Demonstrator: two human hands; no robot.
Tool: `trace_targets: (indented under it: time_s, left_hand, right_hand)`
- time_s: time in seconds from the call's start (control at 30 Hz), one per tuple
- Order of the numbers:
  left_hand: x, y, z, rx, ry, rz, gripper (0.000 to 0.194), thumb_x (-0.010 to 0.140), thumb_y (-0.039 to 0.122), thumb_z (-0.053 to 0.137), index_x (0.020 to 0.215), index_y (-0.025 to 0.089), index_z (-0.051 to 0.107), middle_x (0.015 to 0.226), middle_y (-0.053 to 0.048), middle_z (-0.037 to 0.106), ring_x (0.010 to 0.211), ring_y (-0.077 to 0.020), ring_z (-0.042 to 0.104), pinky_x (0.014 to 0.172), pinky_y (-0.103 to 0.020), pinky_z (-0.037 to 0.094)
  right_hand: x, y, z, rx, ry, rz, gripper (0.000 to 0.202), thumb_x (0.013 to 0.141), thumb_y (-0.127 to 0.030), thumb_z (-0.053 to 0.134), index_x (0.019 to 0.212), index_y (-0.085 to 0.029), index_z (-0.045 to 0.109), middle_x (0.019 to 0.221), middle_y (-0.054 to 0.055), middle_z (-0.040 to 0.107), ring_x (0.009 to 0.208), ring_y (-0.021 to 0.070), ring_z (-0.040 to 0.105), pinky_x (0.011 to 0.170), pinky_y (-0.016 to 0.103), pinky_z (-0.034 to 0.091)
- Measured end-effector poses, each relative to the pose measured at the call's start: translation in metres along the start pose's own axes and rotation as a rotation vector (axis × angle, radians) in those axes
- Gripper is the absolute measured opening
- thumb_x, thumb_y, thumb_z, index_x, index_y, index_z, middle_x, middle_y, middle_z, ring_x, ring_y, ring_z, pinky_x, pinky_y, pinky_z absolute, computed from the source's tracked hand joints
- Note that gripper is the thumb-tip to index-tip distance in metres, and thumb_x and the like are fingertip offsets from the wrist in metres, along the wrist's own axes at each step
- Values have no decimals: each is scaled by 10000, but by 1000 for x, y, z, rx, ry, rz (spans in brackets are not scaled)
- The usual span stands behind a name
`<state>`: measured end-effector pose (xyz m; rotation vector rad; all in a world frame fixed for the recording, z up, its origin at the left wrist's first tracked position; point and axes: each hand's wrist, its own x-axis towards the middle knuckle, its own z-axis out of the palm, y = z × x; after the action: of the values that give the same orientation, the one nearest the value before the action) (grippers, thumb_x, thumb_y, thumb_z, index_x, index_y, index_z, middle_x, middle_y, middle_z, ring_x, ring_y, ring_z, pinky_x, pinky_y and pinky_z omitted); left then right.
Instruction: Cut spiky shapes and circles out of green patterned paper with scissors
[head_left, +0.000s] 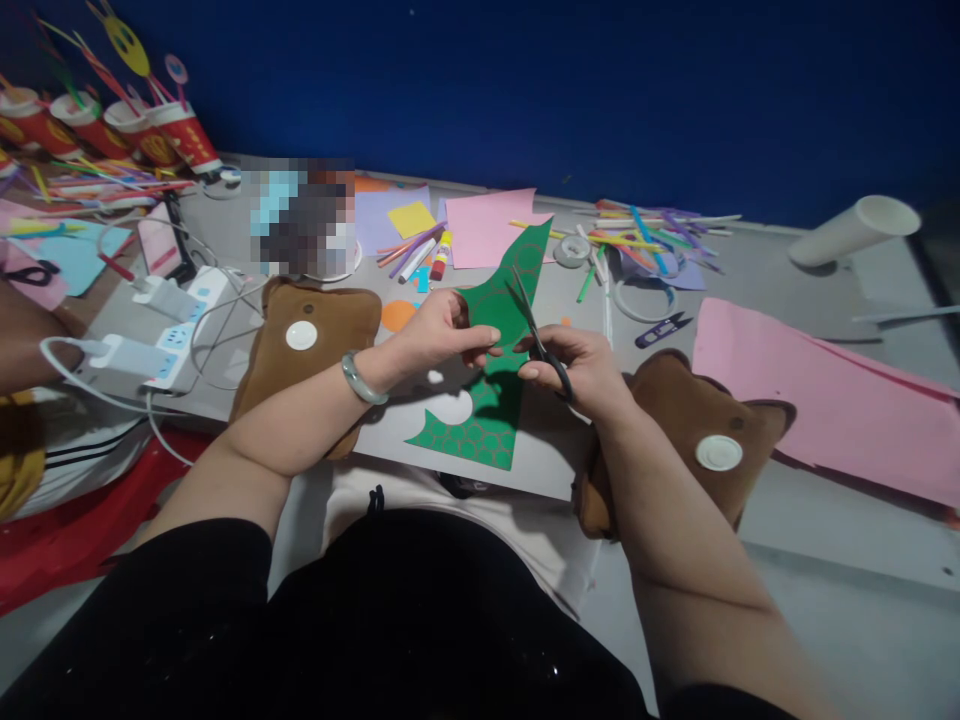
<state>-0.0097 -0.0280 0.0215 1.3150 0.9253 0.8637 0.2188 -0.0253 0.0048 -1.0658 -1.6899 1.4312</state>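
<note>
A green sheet of paper (pixel 495 310) with circles drawn on it is raised above the table, its edge cut into curves. My left hand (pixel 450 325) pinches it near its left edge. In my right hand (pixel 577 365) is a pair of scissors (pixel 541 345), fingers in the handles and blades pointing up across the sheet. The blades look slightly apart; whether they bite into paper I cannot tell. Under the sheet, near me, shows its lower part with more circles (pixel 476 440). A white round gap or piece (pixel 454 406) lies beside it.
Brown cushions (pixel 319 345) flank my arms, the right one (pixel 679 440) near pink paper (pixel 825 400). A power strip (pixel 187 330) with cables sits left, beside another person's arm (pixel 30 335). Tape (pixel 645 298), a purple-handled snipper (pixel 663 330), a glue stick (pixel 442 256) and a white tube (pixel 855 230) lie beyond.
</note>
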Motion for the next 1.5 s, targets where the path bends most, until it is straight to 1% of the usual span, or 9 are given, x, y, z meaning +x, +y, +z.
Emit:
trace_targets:
  time_s: [0.23,0.53,0.67,0.8,1.0,1.13,1.23,1.37,1.5]
  left_hand:
    - [-2,3,0,14,-2,-14,517,751,537,918,609,161,592,550,-67,675,543,-144,682,488,-208,515]
    - [-1,2,-3,-6,-24,-6,558,745,524,929,572,186,520,533,-74,663,529,-148,682,468,-206,506]
    - [-2,2,-4,-8,-22,-11,548,742,505,934,591,192,510,518,-77,648,596,-193,741,468,-205,503]
    - [-3,1,-4,-18,-17,-10,571,747,495,932,576,206,470,504,-83,633,686,-241,791,463,-197,484]
    - [-2,1,-4,-18,-10,-20,563,738,493,935,591,202,476,517,-84,653,659,-226,780,456,-195,470]
    - [-1,0,-5,-4,-8,-8,593,720,551,943,585,198,485,512,-89,655,622,-222,768,444,-200,456]
    - [-1,-2,-7,-6,-7,-13,588,719,549,949,623,200,485,523,-79,657,613,-218,764,449,-207,461]
    - [0,-6,-9,-50,-1,-34,587,697,514,974,745,210,475,552,-44,662,609,-210,760,471,-217,483]
    - [1,-8,-11,-76,1,-35,631,669,517,987,795,219,445,572,-15,668,573,-191,743,494,-228,515]
  right_hand:
    - [1,-1,0,-12,-5,-12,606,574,-684,998,824,-190,752,606,-19,590,555,137,530,531,281,426]
    - [1,-5,0,-1,-9,-14,612,543,-691,1005,794,-198,745,569,-42,564,493,97,457,494,263,403]
    - [0,-6,-2,-33,-17,-3,630,545,-726,986,798,-198,752,581,-28,576,527,122,503,513,277,436]
    - [0,-6,-3,-34,-22,-1,621,542,-711,995,788,-194,753,593,-17,581,557,138,529,543,289,458]
    - [0,-7,-5,-35,-43,30,652,517,-730,994,797,-193,753,586,-26,560,529,117,468,506,277,400]
    - [0,-8,-6,-23,-52,35,652,514,-734,993,792,-196,751,572,-33,551,516,108,453,497,270,381]
    - [-1,-9,-6,-5,-61,54,642,513,-712,1004,799,-196,751,553,-44,531,502,103,432,493,269,366]
    - [-1,-9,-7,-31,-49,45,660,497,-725,1002,795,-189,758,598,-25,559,548,116,459,516,275,372]
    - [-1,-7,-10,-70,-47,58,673,495,-736,997,799,-183,763,572,-35,533,535,102,417,500,265,317]
